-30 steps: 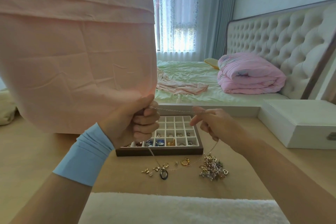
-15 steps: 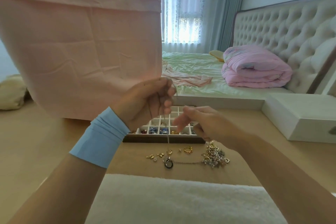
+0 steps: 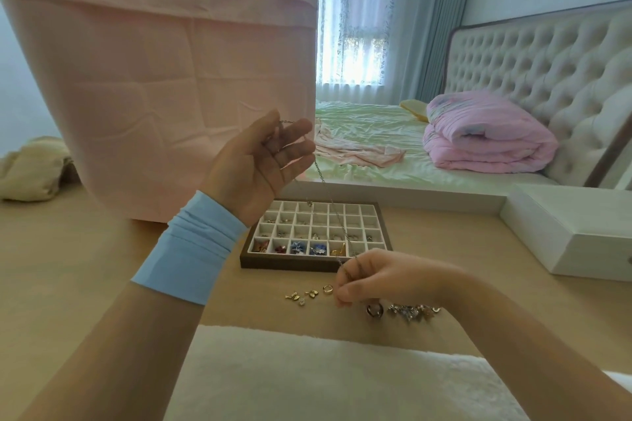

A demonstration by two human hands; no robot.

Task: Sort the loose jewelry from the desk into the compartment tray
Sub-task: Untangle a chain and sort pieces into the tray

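A thin chain necklace (image 3: 328, 196) stretches between both hands. My left hand (image 3: 263, 161) is raised, palm toward me, with the chain's upper end looped in its fingers. My right hand (image 3: 369, 275) is low over the desk, pinching the chain's lower end; a dark ring pendant (image 3: 374, 310) lies just below it. The compartment tray (image 3: 294, 261), brown-framed with white cells, sits behind my right hand and holds small pieces in its near rows. Loose gold earrings (image 3: 306, 295) and a tangled heap of jewelry (image 3: 413, 311) lie on the desk.
A white fluffy cloth (image 3: 325, 372) covers the desk's near edge. A white box (image 3: 578, 225) stands at the right. Pink fabric (image 3: 171, 79) hangs at the upper left. Beyond the desk is a bed with a pink quilt (image 3: 489, 133).
My left hand has lifted and turned palm-up with the chain. My right hand has dropped toward the desk, drawing the chain out long; the pendant has moved to the right.
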